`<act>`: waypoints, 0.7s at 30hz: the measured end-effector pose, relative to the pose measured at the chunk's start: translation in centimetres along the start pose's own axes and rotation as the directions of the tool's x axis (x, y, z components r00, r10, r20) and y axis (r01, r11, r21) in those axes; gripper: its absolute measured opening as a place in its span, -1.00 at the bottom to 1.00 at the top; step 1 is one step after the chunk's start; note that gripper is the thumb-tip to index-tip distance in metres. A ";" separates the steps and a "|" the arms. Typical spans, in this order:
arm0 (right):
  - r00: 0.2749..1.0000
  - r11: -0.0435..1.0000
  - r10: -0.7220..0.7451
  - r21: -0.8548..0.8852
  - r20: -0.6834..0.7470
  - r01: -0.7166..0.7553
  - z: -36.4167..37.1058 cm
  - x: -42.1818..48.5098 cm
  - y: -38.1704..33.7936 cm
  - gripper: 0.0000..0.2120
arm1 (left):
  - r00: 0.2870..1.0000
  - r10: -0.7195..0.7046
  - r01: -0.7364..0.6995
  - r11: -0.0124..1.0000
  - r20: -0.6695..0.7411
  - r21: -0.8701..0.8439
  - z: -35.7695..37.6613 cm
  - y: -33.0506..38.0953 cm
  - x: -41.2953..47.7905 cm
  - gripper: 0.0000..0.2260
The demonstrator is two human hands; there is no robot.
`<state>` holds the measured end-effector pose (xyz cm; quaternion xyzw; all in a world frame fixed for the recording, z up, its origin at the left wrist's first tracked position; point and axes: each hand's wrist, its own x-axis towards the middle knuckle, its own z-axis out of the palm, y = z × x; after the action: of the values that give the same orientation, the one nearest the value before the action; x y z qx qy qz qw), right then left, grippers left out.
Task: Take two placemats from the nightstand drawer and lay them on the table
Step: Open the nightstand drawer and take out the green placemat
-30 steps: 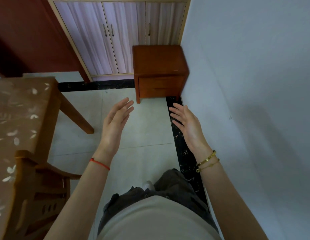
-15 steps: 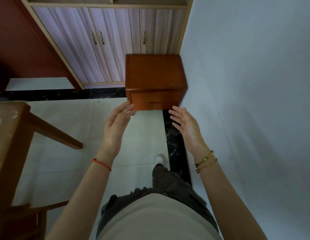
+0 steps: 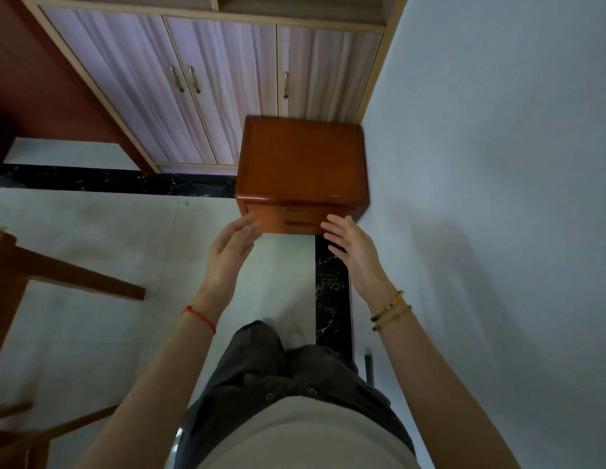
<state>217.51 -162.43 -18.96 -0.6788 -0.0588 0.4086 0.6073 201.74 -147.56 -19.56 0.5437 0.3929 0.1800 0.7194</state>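
Observation:
A reddish-brown wooden nightstand (image 3: 303, 160) stands in the corner against the grey wall. Its drawer fronts (image 3: 288, 220) are closed, and no placemats are visible. My left hand (image 3: 232, 247) is stretched out with straight fingers, fingertips just in front of the drawers' left side. My right hand (image 3: 350, 247) is stretched out the same way at the drawers' right side. Both hands hold nothing. Whether the fingertips touch the wood is unclear. Only a corner and leg of the wooden table (image 3: 68, 277) show at the left edge.
Behind the nightstand is a cabinet (image 3: 206, 82) with pale purple doors. The grey wall (image 3: 497, 198) runs close along my right. A chair frame (image 3: 30, 431) sits at lower left. The floor is light tile with a black marble strip (image 3: 332, 292).
I have stepped closer to the nightstand, which now looks larger. Both hands have advanced to its drawer fronts. The table has slid out of view to the left.

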 end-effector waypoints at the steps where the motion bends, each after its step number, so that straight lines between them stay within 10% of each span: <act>1: 1.000 1.000 0.014 -0.006 0.004 -0.014 0.0 1.0 0.0 -0.55 | 1.000 -0.026 0.026 1.000 -0.004 0.011 0.1 -0.2 1.0 -0.69; 21: 0.883 0.890 0.455 0.099 -0.111 -0.446 -0.8 28.9 9.8 -0.57 | 0.836 -0.549 0.547 0.834 -0.006 -0.073 4.2 -11.9 29.2 -0.77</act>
<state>232.99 -148.96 -41.50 -0.6775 0.1548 0.4948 0.5217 221.20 -134.32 -40.92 0.3812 0.5354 -0.0130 0.7536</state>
